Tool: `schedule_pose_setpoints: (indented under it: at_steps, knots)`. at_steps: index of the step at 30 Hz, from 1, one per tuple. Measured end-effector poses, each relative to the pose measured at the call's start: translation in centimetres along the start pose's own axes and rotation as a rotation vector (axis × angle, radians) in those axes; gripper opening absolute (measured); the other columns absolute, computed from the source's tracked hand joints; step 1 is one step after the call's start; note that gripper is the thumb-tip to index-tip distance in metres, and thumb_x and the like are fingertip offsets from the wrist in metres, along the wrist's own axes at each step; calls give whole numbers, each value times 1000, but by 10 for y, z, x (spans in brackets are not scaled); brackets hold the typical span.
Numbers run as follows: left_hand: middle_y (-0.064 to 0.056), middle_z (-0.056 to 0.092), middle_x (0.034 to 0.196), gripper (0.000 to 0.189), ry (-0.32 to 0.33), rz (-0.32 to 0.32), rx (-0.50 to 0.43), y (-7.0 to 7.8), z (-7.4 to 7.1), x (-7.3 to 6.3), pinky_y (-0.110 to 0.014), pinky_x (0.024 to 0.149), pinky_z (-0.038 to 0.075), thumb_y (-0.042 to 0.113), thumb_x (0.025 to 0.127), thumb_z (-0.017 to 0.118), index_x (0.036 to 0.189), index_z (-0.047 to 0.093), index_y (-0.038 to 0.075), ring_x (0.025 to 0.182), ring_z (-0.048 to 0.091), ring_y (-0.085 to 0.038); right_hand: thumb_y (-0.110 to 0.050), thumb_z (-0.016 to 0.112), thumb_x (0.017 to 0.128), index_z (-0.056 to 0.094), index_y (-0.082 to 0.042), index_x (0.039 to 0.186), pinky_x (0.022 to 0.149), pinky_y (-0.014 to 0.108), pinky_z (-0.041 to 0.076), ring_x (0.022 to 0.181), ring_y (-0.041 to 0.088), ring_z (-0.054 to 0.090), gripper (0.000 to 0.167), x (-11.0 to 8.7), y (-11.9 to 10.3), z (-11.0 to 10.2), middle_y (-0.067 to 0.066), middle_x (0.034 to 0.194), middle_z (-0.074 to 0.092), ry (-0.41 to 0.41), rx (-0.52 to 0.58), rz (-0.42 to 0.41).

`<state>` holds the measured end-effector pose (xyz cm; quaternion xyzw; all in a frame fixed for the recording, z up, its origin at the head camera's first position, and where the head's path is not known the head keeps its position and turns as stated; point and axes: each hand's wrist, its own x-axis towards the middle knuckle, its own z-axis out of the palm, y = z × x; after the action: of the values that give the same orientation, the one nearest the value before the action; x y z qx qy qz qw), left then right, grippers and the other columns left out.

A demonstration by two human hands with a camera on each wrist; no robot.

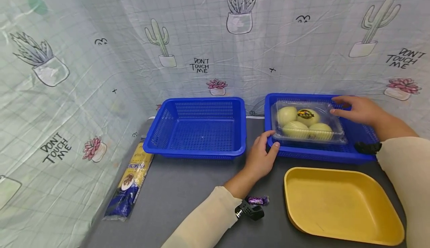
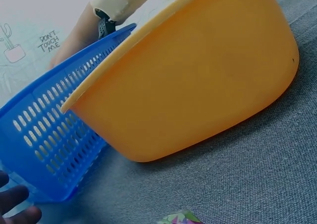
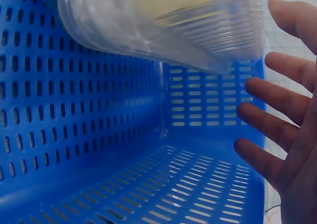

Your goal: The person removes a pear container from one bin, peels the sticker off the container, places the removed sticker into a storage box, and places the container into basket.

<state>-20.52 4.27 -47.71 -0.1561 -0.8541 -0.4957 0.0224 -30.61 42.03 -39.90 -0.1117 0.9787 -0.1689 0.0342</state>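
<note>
A clear plastic box [image 1: 327, 128] with several round pale-green fruits [image 1: 295, 129] and a dark round label lies in the right blue basket [image 1: 322, 154], towards its left side. My left hand [image 1: 260, 156] is at the basket's front left corner, thumb and fingers apart, fingertips right at the corner of the box. My right hand [image 1: 361, 110] is over the basket's back right part, thumb and fingertips by the box's right end. In the right wrist view its fingers [image 3: 277, 97] are spread beside the basket wall, with the box [image 3: 163, 30] above the basket floor.
Another blue basket [image 1: 195, 153] stands to the left, with a blue and yellow packet [image 1: 129, 181] beside it. A yellow tub [image 1: 336, 203] sits in front of the right basket. A small purple-wrapped sweet [image 1: 258, 200] lies by my left wrist. A printed curtain [image 1: 201, 24] hangs behind.
</note>
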Motion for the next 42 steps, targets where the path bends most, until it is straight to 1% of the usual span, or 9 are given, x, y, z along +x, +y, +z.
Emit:
schedule_pose_setpoints:
  at_steps: [5, 11, 14, 17, 21, 24, 27, 33, 42]
  knots:
    - [-4, 57, 152, 47, -17, 11, -11, 0, 3, 0, -45, 110, 49, 42, 112, 53, 156, 51, 28, 133, 58, -21, -52, 60, 106, 44, 8, 155, 101, 77, 41, 126, 57, 54, 79, -1, 3, 5, 40, 144, 53, -36, -10, 17]
    - [-4, 56, 152, 47, -28, 2, -12, -2, 4, 0, -46, 109, 49, 43, 113, 51, 158, 49, 30, 131, 59, -21, -54, 57, 108, 35, 7, 160, 106, 80, 34, 135, 62, 42, 83, 1, 3, 11, 42, 152, 41, -78, 110, 70]
    - [-5, 56, 152, 48, -28, -1, -11, -2, 4, 0, -46, 109, 49, 46, 113, 50, 159, 48, 31, 132, 59, -21, -54, 54, 109, 23, 9, 164, 108, 81, 30, 140, 65, 33, 89, 2, 3, 15, 46, 156, 31, -131, 185, 99]
    - [-5, 57, 151, 49, -22, -2, -9, -4, 5, 0, -46, 109, 49, 47, 113, 49, 159, 48, 32, 131, 60, -21, -53, 50, 111, 4, 9, 166, 110, 82, 26, 145, 69, 20, 94, 1, 4, 20, 49, 162, 12, -213, 295, 125]
    - [-6, 57, 151, 50, -18, 7, -14, -6, 7, -2, -46, 109, 49, 48, 113, 48, 160, 47, 31, 131, 59, -21, -49, 48, 112, -18, 2, 165, 110, 84, 21, 147, 72, 4, 98, -3, 5, 26, 46, 164, -13, -300, 448, 156]
    - [-8, 57, 151, 49, -12, 28, -23, -8, 8, -3, -46, 108, 49, 46, 113, 47, 160, 46, 30, 130, 60, -23, -48, 49, 112, -25, -3, 164, 110, 85, 17, 148, 71, -2, 101, -3, 5, 30, 44, 164, -21, -324, 509, 157]
    - [-10, 58, 150, 49, -9, 49, -16, -10, 8, -4, -47, 107, 50, 45, 114, 45, 160, 45, 29, 128, 60, -25, -49, 49, 111, -28, -6, 163, 110, 86, 13, 148, 70, -7, 103, -1, 6, 33, 42, 164, -25, -341, 539, 146]
    - [-10, 53, 155, 51, -28, 63, 4, -11, 9, -3, -48, 113, 46, 48, 115, 38, 163, 38, 30, 137, 56, -26, -49, 50, 110, -35, -10, 161, 109, 87, 6, 148, 69, -16, 107, 2, 9, 36, 36, 164, -33, -357, 592, 130]
    - [-12, 53, 154, 48, -18, 46, 5, -5, 11, -3, -50, 111, 47, 43, 116, 38, 162, 37, 29, 137, 57, -30, -38, 52, 111, -37, -23, 161, 107, 89, -2, 149, 61, -28, 103, 3, 11, 35, 22, 165, -42, -383, 788, 109]
